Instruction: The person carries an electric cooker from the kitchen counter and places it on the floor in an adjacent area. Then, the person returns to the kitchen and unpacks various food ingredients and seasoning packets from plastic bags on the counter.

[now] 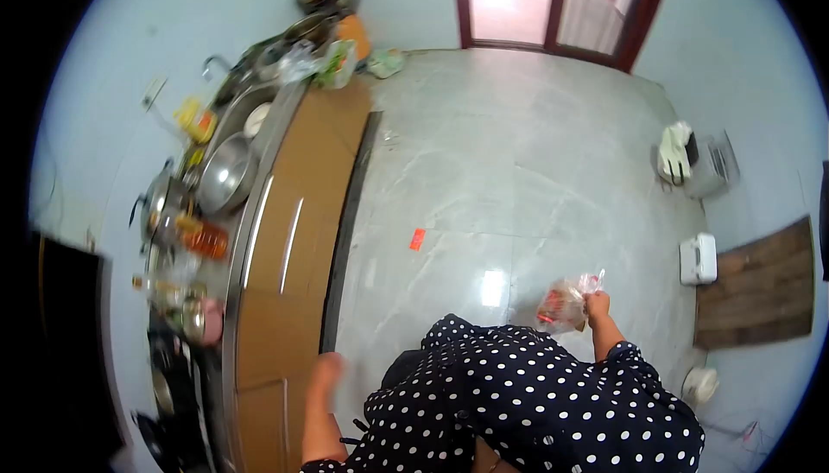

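Note:
My right hand (597, 305) is closed on the gathered top of a clear plastic bag (563, 304) with red print. The bag hangs over the floor in front of my polka-dot clothing, and its contents are hard to make out. At the lower left, my left hand (326, 372) is beside the brown cabinet fronts (268, 326). Motion smears its fingers, and I cannot see anything in it.
Along the left runs a counter with a metal bowl (228, 174), an orange-red bottle (204, 238), a pink jar (204, 321) and a sink. A red packet (417, 239) lies on the tiled floor (458, 153). A white box (698, 259) and wooden board (756, 287) stand right.

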Demonstrator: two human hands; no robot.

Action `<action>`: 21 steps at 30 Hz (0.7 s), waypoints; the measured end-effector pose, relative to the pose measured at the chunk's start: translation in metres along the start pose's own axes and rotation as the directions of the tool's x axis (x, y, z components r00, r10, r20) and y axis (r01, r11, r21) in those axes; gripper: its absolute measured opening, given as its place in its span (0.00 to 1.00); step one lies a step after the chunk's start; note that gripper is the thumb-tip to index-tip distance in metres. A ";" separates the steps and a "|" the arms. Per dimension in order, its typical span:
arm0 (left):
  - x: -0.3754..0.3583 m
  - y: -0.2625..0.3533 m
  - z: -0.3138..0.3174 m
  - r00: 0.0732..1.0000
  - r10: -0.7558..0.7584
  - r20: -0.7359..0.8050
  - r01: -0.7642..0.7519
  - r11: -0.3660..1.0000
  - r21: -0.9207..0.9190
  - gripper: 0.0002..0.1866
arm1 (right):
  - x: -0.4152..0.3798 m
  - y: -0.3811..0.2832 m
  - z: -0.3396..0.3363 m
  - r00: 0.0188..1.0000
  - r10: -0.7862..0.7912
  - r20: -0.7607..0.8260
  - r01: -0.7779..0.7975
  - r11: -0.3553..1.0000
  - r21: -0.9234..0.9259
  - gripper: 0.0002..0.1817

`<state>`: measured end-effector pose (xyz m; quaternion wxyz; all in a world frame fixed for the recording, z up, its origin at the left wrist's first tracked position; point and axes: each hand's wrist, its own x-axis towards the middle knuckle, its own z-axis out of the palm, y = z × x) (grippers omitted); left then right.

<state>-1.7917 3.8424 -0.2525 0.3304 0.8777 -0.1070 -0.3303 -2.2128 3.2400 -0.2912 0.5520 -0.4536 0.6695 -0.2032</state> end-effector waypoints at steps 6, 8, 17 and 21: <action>0.149 0.102 -0.028 0.975 0.068 0.212 -0.125 0.954 0.271 0.07 | 0.042 -0.013 0.013 0.952 -0.071 -0.298 0.054 0.996 -0.067 0.05; 0.190 0.138 -0.030 0.974 0.071 0.216 -0.110 0.979 0.173 0.07 | 0.039 -0.027 0.014 0.937 -0.002 -0.348 -0.003 1.000 -0.013 0.04; 0.414 0.261 -0.060 0.862 0.333 0.383 -0.462 0.828 0.319 0.12 | 0.090 -0.102 0.050 0.851 0.217 -0.478 -0.076 0.952 0.296 0.08; 0.444 0.389 -0.065 0.864 0.406 0.299 -0.500 0.768 0.401 0.15 | 0.173 -0.152 0.110 0.887 0.255 -0.385 -0.055 0.886 0.460 0.06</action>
